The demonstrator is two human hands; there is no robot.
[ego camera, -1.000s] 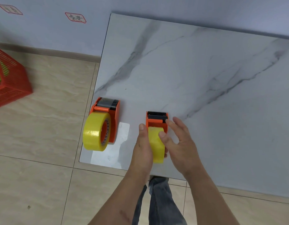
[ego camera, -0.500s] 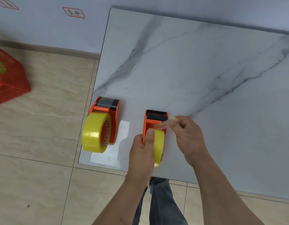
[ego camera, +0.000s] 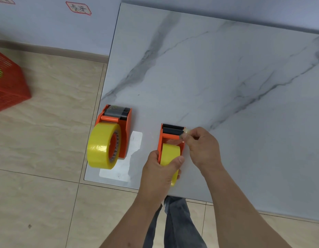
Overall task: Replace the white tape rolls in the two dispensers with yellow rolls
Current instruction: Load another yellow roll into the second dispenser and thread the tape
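Observation:
Two orange tape dispensers stand on the marble table point(ego camera: 217, 86) near its front left corner. The left dispenser point(ego camera: 125, 126) carries a big yellow roll point(ego camera: 99, 145) and nobody touches it. The right dispenser point(ego camera: 171, 136) holds a narrower yellow roll point(ego camera: 170, 153). My left hand point(ego camera: 160, 172) grips that roll and the dispenser's rear from the left, thumb across the top of the roll. My right hand point(ego camera: 201, 147) pinches the loose tape end point(ego camera: 186, 131) at the dispenser's right front, beside the black roller and serrated blade.
A red plastic basket point(ego camera: 8, 83) sits on the tiled floor at far left. A white rectangular patch point(ego camera: 131, 158) lies on the table between the dispensers. A wall with red-edged labels runs behind. My jeans-clad legs show below the table's front edge.
My right hand has left the roll's side and moved forward, pinching the tape end near the blade. My left hand has slid back to grip the roll from behind.

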